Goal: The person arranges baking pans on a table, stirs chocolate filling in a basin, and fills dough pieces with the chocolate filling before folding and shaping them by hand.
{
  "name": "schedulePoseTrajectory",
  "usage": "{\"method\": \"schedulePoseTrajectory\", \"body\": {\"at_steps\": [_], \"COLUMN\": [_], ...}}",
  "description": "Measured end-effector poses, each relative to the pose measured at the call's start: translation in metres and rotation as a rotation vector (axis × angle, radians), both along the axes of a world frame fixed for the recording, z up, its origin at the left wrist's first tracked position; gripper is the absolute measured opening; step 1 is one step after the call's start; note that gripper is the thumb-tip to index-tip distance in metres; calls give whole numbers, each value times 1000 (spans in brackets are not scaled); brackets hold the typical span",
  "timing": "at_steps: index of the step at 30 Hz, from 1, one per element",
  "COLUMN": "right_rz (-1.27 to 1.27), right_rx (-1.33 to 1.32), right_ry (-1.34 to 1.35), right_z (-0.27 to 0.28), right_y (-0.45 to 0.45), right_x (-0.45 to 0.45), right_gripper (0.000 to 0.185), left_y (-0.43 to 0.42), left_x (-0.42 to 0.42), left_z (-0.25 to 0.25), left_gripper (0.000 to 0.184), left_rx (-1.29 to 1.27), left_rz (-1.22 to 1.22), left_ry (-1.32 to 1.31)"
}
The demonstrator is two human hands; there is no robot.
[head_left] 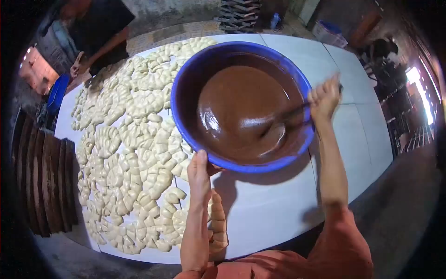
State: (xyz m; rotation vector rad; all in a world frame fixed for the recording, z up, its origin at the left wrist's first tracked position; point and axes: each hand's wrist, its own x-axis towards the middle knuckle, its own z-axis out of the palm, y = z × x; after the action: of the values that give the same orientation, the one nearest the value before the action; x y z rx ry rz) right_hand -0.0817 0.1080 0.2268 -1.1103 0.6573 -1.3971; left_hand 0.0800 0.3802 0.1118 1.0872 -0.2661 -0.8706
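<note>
A blue basin (179, 122) filled with smooth brown liquid (241, 107) stands on the white table. My left hand (200, 169) is closed on the near-left rim, thumb on top and fingers underneath. At the right rim, my right hand (324, 98) is wrapped around the handle of a stirring tool (292, 113), slightly blurred by motion. The tool slants down into the liquid, and its lower end is submerged, so its exact kind is hidden. Pale scored dough pieces (139, 162) cover the table left of the basin, some close beside my left forearm.
The white tiled table (265, 204) extends around the basin. Brown stacked trays or moulds (44, 181) stand at the left edge. Another person's hand (78, 67) is over the far-left corner. A blue container (57, 95) sits near that person, and a lidded bucket (329, 32) stands behind the table.
</note>
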Motion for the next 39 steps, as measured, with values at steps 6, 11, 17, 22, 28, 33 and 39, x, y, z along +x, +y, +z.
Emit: {"method": "schedulePoseTrajectory", "body": {"at_steps": [6, 11, 17, 22, 28, 33, 39], "right_rz": [-6, 418, -190, 372, 246, 12, 488], "right_rx": [-111, -440, -137, -58, 5, 4, -113], "right_ry": [318, 369, 93, -65, 0, -105, -61], "right_z": [-45, -19, -9, -23, -2, -18, -13], "right_y": [-13, 85, -52, 44, 9, -22, 68], "right_x": [133, 18, 48, 122, 0, 106, 44], "right_gripper": [57, 50, 23, 45, 54, 52, 52], "left_y": [1, 0, -3, 0, -1, -3, 0], "left_x": [-3, -3, -6, -6, -4, -12, -6], "left_z": [3, 4, 5, 2, -1, 12, 1], "left_gripper": [36, 34, 34, 37, 35, 37, 34], "left_rx": [22, 7, -26, -9, -6, 13, 21], "left_rz": [13, 13, 26, 54, 52, 65, 68], "left_ry": [-65, -64, -35, -86, -48, -100, -86]}}
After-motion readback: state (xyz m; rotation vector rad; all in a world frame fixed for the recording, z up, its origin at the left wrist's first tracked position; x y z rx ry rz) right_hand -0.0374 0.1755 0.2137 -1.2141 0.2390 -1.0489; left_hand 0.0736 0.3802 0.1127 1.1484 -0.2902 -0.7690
